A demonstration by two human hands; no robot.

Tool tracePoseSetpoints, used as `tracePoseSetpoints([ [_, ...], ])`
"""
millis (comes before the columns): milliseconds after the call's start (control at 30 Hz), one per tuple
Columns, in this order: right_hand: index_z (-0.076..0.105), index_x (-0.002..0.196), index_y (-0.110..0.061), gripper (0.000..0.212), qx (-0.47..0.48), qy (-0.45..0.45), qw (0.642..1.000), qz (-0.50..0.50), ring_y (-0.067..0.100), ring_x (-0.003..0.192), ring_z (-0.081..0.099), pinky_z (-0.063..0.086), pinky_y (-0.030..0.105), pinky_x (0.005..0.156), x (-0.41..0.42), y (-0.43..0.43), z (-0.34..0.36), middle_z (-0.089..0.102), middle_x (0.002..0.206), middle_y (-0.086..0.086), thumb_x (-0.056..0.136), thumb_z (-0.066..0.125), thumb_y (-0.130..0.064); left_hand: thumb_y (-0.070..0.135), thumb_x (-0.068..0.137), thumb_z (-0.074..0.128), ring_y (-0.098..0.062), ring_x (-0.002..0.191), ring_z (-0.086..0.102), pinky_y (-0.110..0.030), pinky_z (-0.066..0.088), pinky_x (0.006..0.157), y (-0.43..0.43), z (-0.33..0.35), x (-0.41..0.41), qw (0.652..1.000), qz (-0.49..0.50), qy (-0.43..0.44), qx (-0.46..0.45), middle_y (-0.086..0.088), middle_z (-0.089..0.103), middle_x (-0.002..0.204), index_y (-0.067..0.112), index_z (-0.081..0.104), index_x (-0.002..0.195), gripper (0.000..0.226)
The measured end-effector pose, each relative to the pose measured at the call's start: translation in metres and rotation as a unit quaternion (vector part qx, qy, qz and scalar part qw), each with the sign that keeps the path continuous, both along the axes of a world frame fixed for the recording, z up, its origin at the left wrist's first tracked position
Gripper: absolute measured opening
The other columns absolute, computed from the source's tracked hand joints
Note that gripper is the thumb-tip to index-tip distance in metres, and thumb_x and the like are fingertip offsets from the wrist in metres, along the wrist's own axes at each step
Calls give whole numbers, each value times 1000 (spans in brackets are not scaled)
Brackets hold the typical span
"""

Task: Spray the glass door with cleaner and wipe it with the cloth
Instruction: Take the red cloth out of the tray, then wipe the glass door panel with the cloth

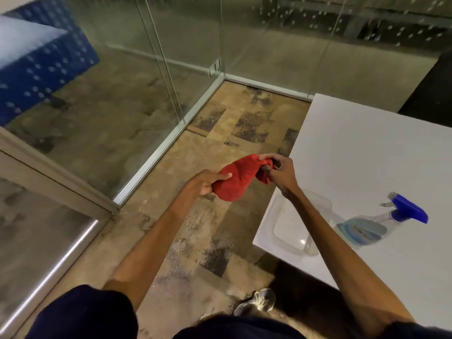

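A red cloth (238, 179) is bunched between both hands above the floor, just off the table's left edge. My left hand (206, 183) grips its near end and my right hand (281, 173) pinches its far end. The spray bottle (381, 222), clear with blue liquid and a blue trigger head, lies on its side on the white table (367, 148) to the right. The glass door (36, 204) with its metal frame stands at the left, beside glass wall panels (110, 94).
A clear plastic tub (297, 228) sits at the table's near left corner, under my right forearm. Patterned carpet (220, 133) covers the floor between glass and table. A blue patterned box shows beyond the glass at top left. My shoe (259, 302) is at the bottom.
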State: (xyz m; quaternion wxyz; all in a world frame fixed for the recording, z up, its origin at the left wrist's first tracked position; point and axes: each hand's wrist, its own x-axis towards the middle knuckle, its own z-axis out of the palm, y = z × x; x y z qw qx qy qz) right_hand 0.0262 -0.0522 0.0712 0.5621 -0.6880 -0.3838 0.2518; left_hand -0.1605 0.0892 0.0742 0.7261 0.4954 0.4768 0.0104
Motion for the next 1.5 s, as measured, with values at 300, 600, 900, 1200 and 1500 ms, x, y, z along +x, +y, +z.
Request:
tracePoseSetpoints([
  [300, 69, 95, -10, 35, -47, 14, 995, 83, 9, 90, 67, 52, 30, 89, -67, 30, 5, 71, 98, 8, 72, 59, 14, 17, 83, 78, -10, 70, 53, -15, 41, 57, 20, 4, -83, 959, 22, -23, 280, 0, 56, 75, 9, 57, 78, 23],
  [600, 56, 130, -17, 67, -125, -76, 964, 224, 13, 122, 48, 40, 29, 101, -159, 83, 46, 52, 134, 2, 71, 66, 11, 18, 81, 79, -5, 79, 60, -22, 47, 76, 42, 42, -170, 896, -100, -36, 432, -6, 69, 93, 7, 69, 100, 24],
  [900, 70, 101, -6, 18, -168, -184, 843, 477, 12, 82, 61, 44, 16, 71, -264, 147, 89, 69, 96, 5, 85, 76, -9, 13, 75, 84, 4, 74, 57, -13, 43, 72, 63, 92, -288, 872, -146, 24, 467, 0, 68, 88, 14, 70, 95, 25],
  [1200, 59, 70, -16, 23, -126, -81, 879, 452, 5, 55, 43, 33, 14, 48, -370, 171, 103, 49, 64, -3, 90, 70, -18, 20, 61, 92, -17, 98, 53, -28, 44, 85, 69, 89, -391, 838, 200, 85, 501, -4, 56, 107, 15, 57, 113, 63],
  [1500, 61, 82, -11, 14, -172, 239, 904, 309, 11, 54, 59, 49, 24, 48, -443, 195, 106, 62, 70, 3, 84, 74, -15, 38, 58, 77, -18, 115, 50, -34, 44, 96, -14, 89, -386, 828, 279, 89, 478, -3, 49, 126, 21, 42, 130, 82],
])
